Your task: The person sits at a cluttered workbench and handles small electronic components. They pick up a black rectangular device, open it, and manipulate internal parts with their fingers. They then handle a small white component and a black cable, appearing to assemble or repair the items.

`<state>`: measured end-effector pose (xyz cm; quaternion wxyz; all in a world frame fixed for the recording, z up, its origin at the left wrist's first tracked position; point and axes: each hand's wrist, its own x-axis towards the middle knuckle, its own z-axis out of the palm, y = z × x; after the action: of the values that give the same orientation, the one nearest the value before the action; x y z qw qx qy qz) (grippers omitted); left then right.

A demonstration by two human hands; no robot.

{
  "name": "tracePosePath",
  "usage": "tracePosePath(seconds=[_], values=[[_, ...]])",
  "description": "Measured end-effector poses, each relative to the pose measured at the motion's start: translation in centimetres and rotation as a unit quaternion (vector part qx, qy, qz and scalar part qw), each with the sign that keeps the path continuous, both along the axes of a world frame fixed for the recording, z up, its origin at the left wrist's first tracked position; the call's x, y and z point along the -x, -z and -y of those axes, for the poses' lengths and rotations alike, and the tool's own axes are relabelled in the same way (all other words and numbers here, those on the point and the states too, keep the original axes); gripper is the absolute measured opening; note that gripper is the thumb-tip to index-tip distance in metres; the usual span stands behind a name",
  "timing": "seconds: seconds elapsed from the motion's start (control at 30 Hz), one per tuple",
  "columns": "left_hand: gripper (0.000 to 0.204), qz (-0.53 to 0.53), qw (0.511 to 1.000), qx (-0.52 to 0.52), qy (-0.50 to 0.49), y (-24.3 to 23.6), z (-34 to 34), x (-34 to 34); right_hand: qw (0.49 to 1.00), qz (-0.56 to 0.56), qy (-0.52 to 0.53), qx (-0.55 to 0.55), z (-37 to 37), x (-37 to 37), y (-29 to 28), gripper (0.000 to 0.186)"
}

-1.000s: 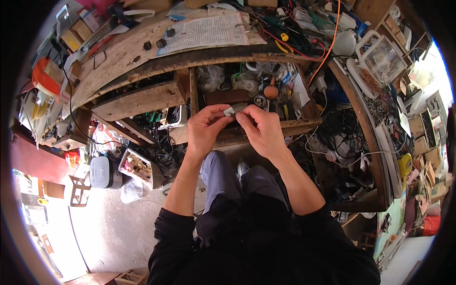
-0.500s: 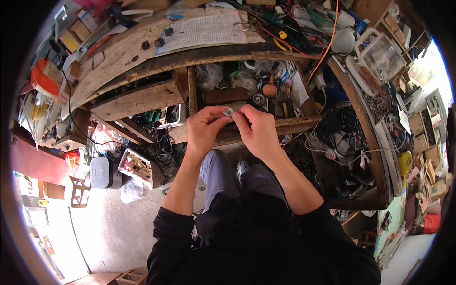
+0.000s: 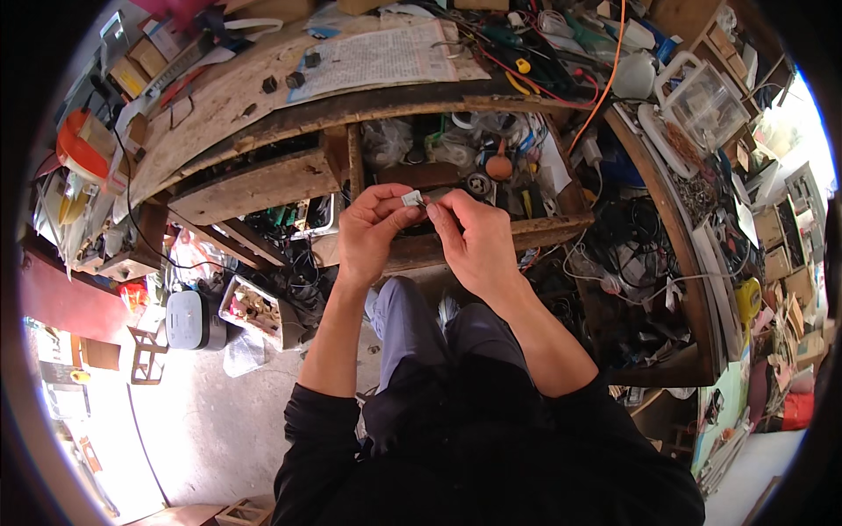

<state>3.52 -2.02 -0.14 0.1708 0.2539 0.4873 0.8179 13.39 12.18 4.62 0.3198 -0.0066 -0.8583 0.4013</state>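
Above the front edge of an open wooden drawer (image 3: 526, 233), my two hands meet around a small whitish, block-like piece (image 3: 411, 199). My left hand (image 3: 368, 232) pinches it between thumb and fingers. From the other side my right hand (image 3: 476, 238) closes its thumb and index finger at the piece's right end, where something thin and dark shows; its kind is too small to make out. Behind the hands, the drawer holds a brown oblong case (image 3: 430, 175), a round orange-brown bulb (image 3: 498, 167), a roll-like round part (image 3: 478, 184) and plastic bags (image 3: 386, 140).
On the worktop lie a printed sheet (image 3: 377, 60), small dark blocks (image 3: 295, 80) and pliers with red and yellow handles (image 3: 519, 81). An orange cord (image 3: 600, 88) hangs down at the right. Cable-filled shelving (image 3: 645, 254) stands right; a grey appliance (image 3: 188, 318) sits on the floor left.
The small piece has turned, so a brighter white face shows. My left hand has shifted slightly left and up, and my right fingertips have moved to the piece's right end.
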Motion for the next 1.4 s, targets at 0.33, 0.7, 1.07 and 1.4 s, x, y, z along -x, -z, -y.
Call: tracePosePath(seconds=[0.33, 0.7, 1.07, 1.4], values=[[0.022, -0.046, 0.997, 0.035, -0.048, 0.4, -0.1, -0.4, 1.000, -0.007, 0.023, -0.014, 0.5, 0.2, 0.3, 0.016], [0.020, -0.052, 0.994, 0.069, -0.067, 0.4, -0.4, -1.0, 0.989, 0.024, -0.042, 0.137, -0.3, 0.6, 1.7, 0.011], [0.022, -0.109, 0.976, 0.159, -0.104, 0.5, -0.6, -1.6, 0.997, -0.074, -0.031, 0.023, 0.4, 0.6, 1.1, 0.009], [0.021, -0.036, 0.991, 0.080, -0.099, 0.0, -0.9, -1.7, 0.998, -0.036, -0.008, 0.054, -0.6, 0.7, 2.2, 0.012]])
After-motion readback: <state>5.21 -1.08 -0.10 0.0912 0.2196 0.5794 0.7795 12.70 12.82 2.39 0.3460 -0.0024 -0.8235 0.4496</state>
